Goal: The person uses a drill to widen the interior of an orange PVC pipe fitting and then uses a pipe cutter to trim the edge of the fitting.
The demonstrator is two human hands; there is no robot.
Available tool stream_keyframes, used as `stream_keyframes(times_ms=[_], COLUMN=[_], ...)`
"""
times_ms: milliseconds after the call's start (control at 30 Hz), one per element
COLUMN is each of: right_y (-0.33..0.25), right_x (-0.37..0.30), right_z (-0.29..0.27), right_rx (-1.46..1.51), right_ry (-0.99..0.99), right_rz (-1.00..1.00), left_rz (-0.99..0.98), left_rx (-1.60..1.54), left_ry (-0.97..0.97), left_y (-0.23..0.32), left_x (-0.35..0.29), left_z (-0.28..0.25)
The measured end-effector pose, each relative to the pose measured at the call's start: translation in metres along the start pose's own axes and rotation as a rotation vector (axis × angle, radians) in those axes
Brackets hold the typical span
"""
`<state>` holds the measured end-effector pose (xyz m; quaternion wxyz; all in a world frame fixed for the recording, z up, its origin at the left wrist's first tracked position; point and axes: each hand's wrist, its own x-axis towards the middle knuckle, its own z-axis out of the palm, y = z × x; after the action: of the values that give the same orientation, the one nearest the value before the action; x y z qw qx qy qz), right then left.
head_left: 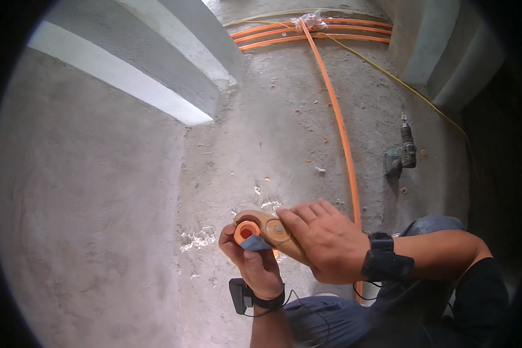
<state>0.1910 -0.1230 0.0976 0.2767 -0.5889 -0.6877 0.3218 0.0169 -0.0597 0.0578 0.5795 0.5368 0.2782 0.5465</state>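
My left hand (260, 275) is closed around a short orange pipe (240, 227), its round open end facing up at me. The fingers wrap its left side and the thumb lies just below the grey blade. A tan ratchet pipe cutter (277, 229) has its curved jaw round the far side of the pipe, with the blade across the near side. My right hand (333, 242) is closed over the cutter's handles from the right. Whether the blade has bitten into the wall of the pipe, I cannot tell. Most of the pipe's length is hidden behind my left hand.
A long orange pipe (343, 136) runs up the concrete floor to several orange pipes (356, 29) by a clear plastic bag (310, 23). To the right lies a cordless drill (406, 148). A yellow cable (400, 82) crosses behind it. White shavings (198, 238) and orange scraps litter the floor.
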Motion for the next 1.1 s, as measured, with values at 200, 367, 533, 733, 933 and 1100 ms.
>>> stream_keyframes(times_ms=[200, 367, 533, 733, 933, 1100], right_y=[0.002, 0.004, 0.004, 0.0, -0.009, -0.011], right_x=[0.0, -0.003, -0.006, -0.008, -0.009, -0.01], right_z=[0.006, 0.005, 0.007, 0.01, 0.011, 0.012], right_rx=[-0.066, -0.074, -0.078, -0.085, -0.025, -0.018], right_ry=[0.07, 0.099, 0.117, 0.173, 0.164, 0.18], right_rz=[-0.019, -0.039, -0.064, -0.091, -0.078, -0.077], left_rz=[0.053, 0.082, 0.112, 0.16, 0.194, 0.085], left_rx=[0.101, 0.216, 0.26, 0.406, 0.593, 0.378], left_ry=[-0.013, -0.029, -0.017, 0.064, 0.132, 0.209], left_y=[0.001, 0.011, 0.013, 0.017, 0.025, 0.025], left_x=[-0.002, -0.003, -0.003, -0.001, 0.001, -0.003], left_z=[0.002, 0.01, 0.013, 0.017, 0.018, 0.014])
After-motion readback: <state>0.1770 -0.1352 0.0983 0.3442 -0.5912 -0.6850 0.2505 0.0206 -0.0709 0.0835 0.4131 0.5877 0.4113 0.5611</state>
